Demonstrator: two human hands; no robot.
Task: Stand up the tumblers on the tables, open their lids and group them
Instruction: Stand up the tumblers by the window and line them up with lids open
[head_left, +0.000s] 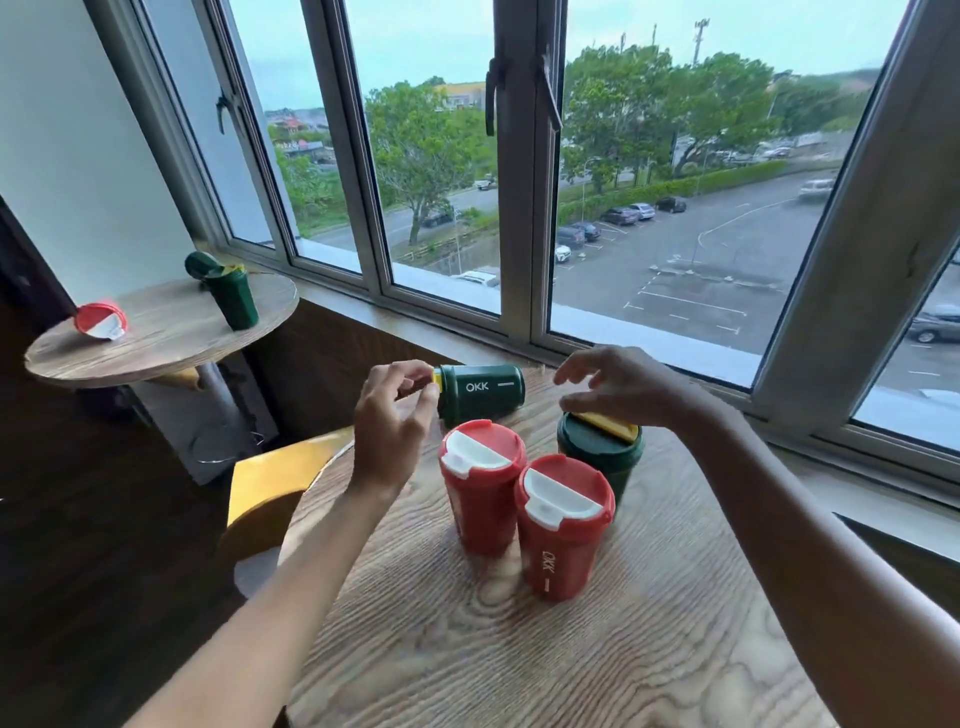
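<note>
Two red tumblers stand upright on the near wooden table (519, 665), one to the left (480, 488) and one to the right (563, 530), both with white lids shut. Behind them stands a green tumbler (597, 452) with a yellow lid. Another green tumbler (480, 392) lies on its side at the table's far edge, lid end to the left. My left hand (392, 415) hovers at that lid end, fingers apart, holding nothing. My right hand (618, 387) is spread open just above the standing green tumbler's lid. On the small round table (171, 332) a green tumbler (231, 293) stands with its lid flipped open, and a red tumbler (101, 321) lies on its side.
A yellow chair (275, 478) stands between the two tables at the left. A window sill (675, 358) and window frame run along the far edge of the near table. The floor at the left is dark.
</note>
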